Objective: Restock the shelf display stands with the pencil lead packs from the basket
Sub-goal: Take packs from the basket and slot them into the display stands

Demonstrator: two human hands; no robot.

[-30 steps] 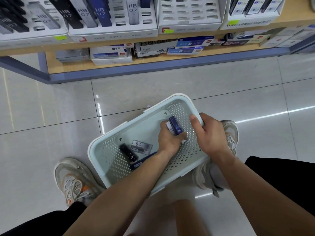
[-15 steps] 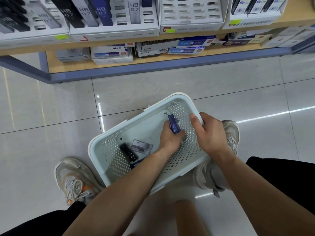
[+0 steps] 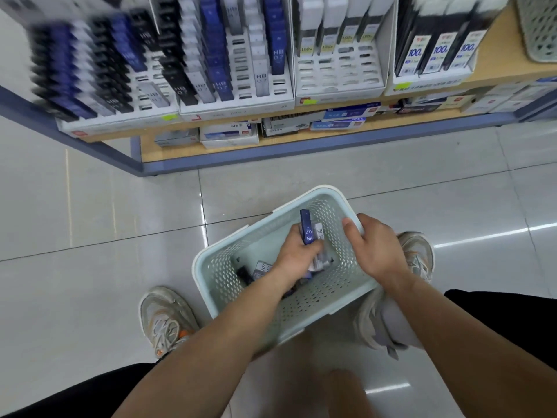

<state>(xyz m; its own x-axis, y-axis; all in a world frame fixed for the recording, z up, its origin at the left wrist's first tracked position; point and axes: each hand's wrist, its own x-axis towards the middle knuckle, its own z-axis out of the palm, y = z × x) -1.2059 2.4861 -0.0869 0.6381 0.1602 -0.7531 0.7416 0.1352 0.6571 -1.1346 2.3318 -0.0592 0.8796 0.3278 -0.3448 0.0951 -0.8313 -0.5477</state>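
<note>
Our left hand [image 3: 297, 254] was inside the basket [image 3: 224, 282], fingers curled round a blue pencil lead pack [image 3: 307, 229] and a pale pack [image 3: 319, 232] beside it. Our right hand [image 3: 376, 251] gripped the basket's right rim, fingers curled over it. More packs [image 3: 261, 268] lay on its floor.

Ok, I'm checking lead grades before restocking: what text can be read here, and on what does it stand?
"HB 07": blue pack in the left hand.
"HB": white pack beside it; grey pack in the basket.
"HB 07": shelf packs in the display stand.
"100": tall cards farther right.
Too blurred: lower-shelf boxes, shelf tags.
</note>
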